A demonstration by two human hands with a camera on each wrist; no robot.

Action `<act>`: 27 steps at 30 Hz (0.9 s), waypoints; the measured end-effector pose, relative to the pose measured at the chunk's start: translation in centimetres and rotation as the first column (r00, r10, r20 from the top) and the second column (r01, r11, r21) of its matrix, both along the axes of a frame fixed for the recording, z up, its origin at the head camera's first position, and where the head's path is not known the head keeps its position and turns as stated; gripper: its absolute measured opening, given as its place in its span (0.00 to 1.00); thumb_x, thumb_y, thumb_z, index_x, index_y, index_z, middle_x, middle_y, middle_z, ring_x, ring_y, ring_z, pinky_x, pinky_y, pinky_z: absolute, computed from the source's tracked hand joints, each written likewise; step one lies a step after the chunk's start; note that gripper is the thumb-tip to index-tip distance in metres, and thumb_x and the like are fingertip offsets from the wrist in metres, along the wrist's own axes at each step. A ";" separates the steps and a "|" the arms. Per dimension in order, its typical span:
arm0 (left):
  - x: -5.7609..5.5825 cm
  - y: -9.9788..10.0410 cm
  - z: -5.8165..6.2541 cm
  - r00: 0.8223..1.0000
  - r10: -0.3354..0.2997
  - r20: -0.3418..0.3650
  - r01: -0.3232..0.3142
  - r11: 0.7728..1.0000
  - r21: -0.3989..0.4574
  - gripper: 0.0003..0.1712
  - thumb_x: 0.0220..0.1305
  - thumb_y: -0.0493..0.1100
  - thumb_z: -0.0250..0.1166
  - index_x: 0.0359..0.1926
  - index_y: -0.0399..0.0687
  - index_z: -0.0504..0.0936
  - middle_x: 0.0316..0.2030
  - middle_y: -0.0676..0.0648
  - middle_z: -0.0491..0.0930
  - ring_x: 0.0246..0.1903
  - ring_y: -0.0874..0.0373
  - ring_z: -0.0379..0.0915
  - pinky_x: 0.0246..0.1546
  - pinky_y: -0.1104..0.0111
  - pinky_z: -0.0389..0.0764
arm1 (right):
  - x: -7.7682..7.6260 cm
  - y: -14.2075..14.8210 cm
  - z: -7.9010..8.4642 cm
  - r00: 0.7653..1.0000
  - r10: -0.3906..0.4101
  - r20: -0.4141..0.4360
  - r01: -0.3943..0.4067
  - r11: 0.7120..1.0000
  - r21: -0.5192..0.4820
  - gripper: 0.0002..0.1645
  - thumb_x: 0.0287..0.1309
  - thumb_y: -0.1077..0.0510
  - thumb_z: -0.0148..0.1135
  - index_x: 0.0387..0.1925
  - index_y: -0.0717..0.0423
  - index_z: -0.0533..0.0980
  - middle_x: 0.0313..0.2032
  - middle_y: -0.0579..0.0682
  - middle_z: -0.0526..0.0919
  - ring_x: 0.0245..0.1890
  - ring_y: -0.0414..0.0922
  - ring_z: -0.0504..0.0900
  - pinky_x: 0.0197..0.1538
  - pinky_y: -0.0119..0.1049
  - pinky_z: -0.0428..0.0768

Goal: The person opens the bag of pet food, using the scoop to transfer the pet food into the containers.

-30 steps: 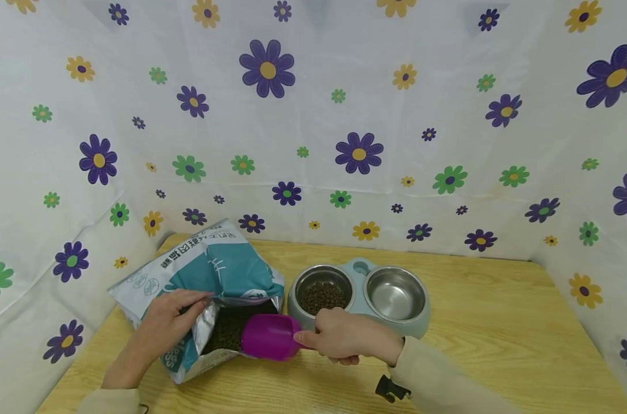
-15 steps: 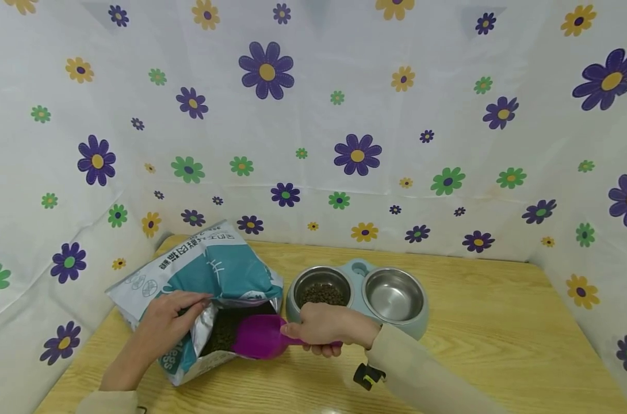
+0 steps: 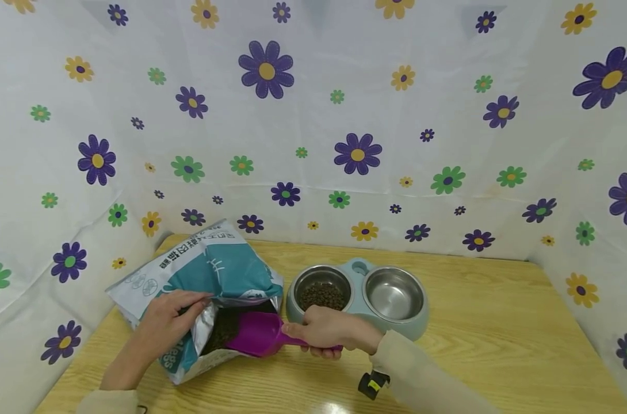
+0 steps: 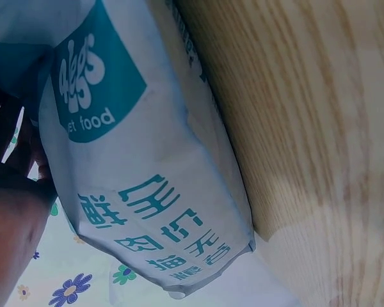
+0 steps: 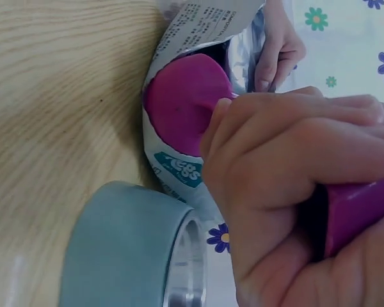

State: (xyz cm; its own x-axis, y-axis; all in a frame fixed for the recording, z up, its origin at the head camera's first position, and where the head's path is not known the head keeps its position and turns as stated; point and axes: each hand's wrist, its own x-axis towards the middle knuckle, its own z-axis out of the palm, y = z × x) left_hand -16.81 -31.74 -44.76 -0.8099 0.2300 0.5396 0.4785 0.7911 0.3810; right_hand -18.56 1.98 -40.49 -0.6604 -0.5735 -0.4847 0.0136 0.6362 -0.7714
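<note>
A white and teal pet food bag (image 3: 243, 267) lies on its side, its mouth facing me and brown kibble (image 3: 221, 334) showing inside. My left hand (image 3: 163, 323) pinches the upper left edge of that mouth, thumb and fingers on the folded silver lining. With curled fingers my right hand (image 3: 335, 329) grips the handle of a magenta scoop (image 3: 257, 334). The scoop's front end is in the bag's mouth, up against the kibble. In the right wrist view the scoop's rounded underside (image 5: 185, 102) faces the camera, and the bag's mouth surrounds its far end.
Right beside the bag stands a pale blue-grey double pet feeder (image 3: 422, 322). Its left steel bowl (image 3: 324, 268) holds kibble, and its right steel bowl (image 3: 396, 294) shows bare metal. A wooden table (image 3: 500, 322) is bordered by a flower-print curtain (image 3: 313, 115).
My right hand and the scoop have moved left, and the scoop now reaches further into the bag. The left hand keeps its hold on the bag's edge.
</note>
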 end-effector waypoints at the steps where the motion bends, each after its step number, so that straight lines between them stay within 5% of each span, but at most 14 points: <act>1: 0.0 0.0 0.0 1.000 -0.005 -0.001 0.005 1.000 0.002 0.15 0.61 0.31 0.71 0.47 0.49 0.91 0.42 0.52 0.91 0.43 0.58 0.86 0.47 0.86 0.73 | 0.0 0.2 -0.1 1.000 -0.004 0.006 0.004 1.000 -0.006 0.35 0.74 0.38 0.54 0.20 0.61 0.77 0.10 0.45 0.68 0.08 0.38 0.60 0.13 0.30 0.61; 16: -0.5 0.2 0.3 0.999 -0.018 -0.043 0.019 1.000 0.008 0.16 0.58 0.29 0.72 0.46 0.48 0.92 0.40 0.51 0.91 0.41 0.59 0.86 0.47 0.89 0.72 | 0.9 3.3 -1.5 0.997 -0.048 0.052 0.053 0.994 -0.091 0.36 0.72 0.33 0.54 0.23 0.59 0.77 0.11 0.44 0.69 0.07 0.37 0.59 0.12 0.29 0.59; 27: 0.0 0.2 0.2 0.999 0.026 0.022 -0.026 1.000 -0.012 0.14 0.61 0.33 0.71 0.47 0.50 0.92 0.42 0.52 0.91 0.43 0.54 0.86 0.47 0.86 0.73 | 1.6 4.7 -4.0 1.000 -0.023 -0.010 0.021 0.978 -0.206 0.37 0.70 0.33 0.56 0.21 0.61 0.74 0.10 0.42 0.68 0.06 0.36 0.60 0.10 0.29 0.58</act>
